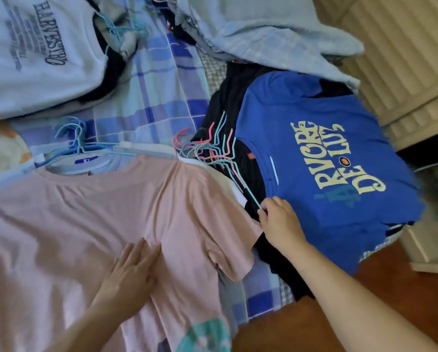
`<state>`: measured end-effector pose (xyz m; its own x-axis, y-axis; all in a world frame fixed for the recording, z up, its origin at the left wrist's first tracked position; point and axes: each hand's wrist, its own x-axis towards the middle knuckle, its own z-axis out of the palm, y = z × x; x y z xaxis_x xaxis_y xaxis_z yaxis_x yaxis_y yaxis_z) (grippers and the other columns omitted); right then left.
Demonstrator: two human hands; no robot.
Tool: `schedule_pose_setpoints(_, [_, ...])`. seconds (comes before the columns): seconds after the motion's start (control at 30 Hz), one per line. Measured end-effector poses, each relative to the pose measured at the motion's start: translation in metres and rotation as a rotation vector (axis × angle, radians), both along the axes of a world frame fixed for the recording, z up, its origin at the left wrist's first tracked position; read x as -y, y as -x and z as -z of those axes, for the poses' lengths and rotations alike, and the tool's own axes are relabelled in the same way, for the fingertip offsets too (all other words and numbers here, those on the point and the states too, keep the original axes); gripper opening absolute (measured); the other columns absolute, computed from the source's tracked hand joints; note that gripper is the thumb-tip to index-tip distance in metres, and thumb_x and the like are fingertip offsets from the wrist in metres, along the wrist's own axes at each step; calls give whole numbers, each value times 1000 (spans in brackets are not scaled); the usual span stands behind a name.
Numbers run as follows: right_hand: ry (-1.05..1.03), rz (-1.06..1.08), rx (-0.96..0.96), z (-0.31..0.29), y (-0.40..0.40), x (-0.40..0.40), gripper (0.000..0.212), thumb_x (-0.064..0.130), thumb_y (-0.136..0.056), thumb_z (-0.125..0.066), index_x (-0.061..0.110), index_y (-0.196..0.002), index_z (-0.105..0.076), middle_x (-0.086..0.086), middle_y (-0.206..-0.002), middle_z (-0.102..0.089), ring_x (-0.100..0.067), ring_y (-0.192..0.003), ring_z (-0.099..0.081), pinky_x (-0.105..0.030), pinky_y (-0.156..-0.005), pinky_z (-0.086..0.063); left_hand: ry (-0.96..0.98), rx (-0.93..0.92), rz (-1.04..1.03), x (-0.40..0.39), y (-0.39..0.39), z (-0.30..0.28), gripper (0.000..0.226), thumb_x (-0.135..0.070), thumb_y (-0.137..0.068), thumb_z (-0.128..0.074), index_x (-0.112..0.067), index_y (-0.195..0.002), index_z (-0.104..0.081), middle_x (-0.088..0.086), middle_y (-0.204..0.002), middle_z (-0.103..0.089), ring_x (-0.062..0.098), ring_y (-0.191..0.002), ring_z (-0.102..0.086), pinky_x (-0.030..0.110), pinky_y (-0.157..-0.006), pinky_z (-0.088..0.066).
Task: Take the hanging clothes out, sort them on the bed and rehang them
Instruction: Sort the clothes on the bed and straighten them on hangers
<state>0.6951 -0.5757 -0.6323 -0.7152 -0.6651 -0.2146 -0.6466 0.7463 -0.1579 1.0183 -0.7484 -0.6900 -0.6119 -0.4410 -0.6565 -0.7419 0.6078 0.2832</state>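
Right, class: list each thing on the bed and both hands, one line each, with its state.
Pink cotton T-shirt: spread flat, on a hanger.
Royal-blue printed T-shirt: flat atop dark clothes.
Teal wire hanger: pinched at one end.
White printed T-shirt: lying flat.
Left hand: open, pressing the pink shirt.
Right hand: pinching the hanger.

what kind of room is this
Most likely a bedroom at home. T-shirts on wire hangers lie in piles on a bed with a blue checked sheet, a pink T-shirt on top of one pile, beside a wood floor.
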Motion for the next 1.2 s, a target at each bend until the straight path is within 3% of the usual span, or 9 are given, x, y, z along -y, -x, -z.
schedule_pose_setpoints(0.1, [47,130,99,-23,-1,8,16,15,-95,-49,11,-81,-44,-10,-90,-54,-32,-87,-50,-40,-69,-39,-152,4,-155,6,3,-39,60,-42,-99,-35,-14,-152,-42,11,-159,-35,29,-149,-29,34,-121,-21])
schedule_pose_setpoints(0.2, [160,342,153,-74,20,-9,26,26,-101,-43,7,-85,-49,-14,-92,-57,-37,-89,-53,-38,-68,-35,-122,-20,-338,-14,-10,-92,44,-30,-103,-49,-24,-148,-49,11,-146,-51,25,-133,-50,31,-108,-37])
schedule_pose_setpoints(0.3, [74,554,171,-139,70,-35,43,30,-106,-35,-3,-110,-61,-23,-112,-62,-43,-108,-56,-44,-85,-45,-204,-136,-558,-57,-14,-151,37,-26,-101,-55,-26,-139,-59,13,-101,-72,12,-61,-60,27,-59,-46])
schedule_pose_setpoints(0.33, [95,616,142,-163,85,-45,45,31,-106,-35,-4,-116,-61,-27,-118,-61,-45,-112,-55,-47,-89,-46,-228,-178,-624,-70,-13,-170,33,-26,-101,-56,-29,-134,-61,10,-97,-71,11,-58,-60,26,-53,-42])
schedule_pose_setpoints(0.47, [349,521,-164,-257,102,-78,37,35,-103,-42,4,-87,-55,-30,-96,-63,-48,-91,-56,-49,-72,-44,-329,-378,-733,-114,2,-238,23,-20,-100,-61,-42,-101,-68,-17,-97,-68,28,-107,-69,28,-73,-45])
schedule_pose_setpoints(0.6, [421,203,-375,-333,51,-101,44,38,-99,-53,17,-64,-38,-10,-65,-52,-41,-69,-55,-43,-58,-41,-277,-528,-655,-103,20,-298,28,-18,-97,-63,-45,-94,-69,-13,-92,-75,13,-93,-71,27,-78,-50])
schedule_pose_setpoints(0.83, [589,-107,-644,-435,-66,-100,39,43,-97,-53,20,-69,-66,1,-63,-54,-29,-58,-57,-36,-47,-43,-82,-951,-485,-44,16,-428,24,-25,-102,-55,-35,-122,-62,-16,-116,-65,-13,-99,-57,5,-77,-42])
schedule_pose_setpoints(1.0, [887,-228,-833,-533,-134,-65,38,42,-100,-57,17,-75,-72,-2,-63,-56,-28,-55,-53,-34,-46,-39,138,-1207,-430,-11,-60,-503,48,-21,-100,-58,-35,-144,-45,-6,-141,-42,13,-131,-45,31,-112,-35])
schedule_pose_setpoints(1.2, [1073,-356,-689,-559,-186,-7,37,40,-100,-57,13,-83,-75,-3,-67,-59,-26,-59,-53,-36,-51,-41,622,-1253,-393,37,-151,-580,62,-42,-93,-50,-30,-152,-39,3,-158,-33,20,-146,-27,39,-121,-18])
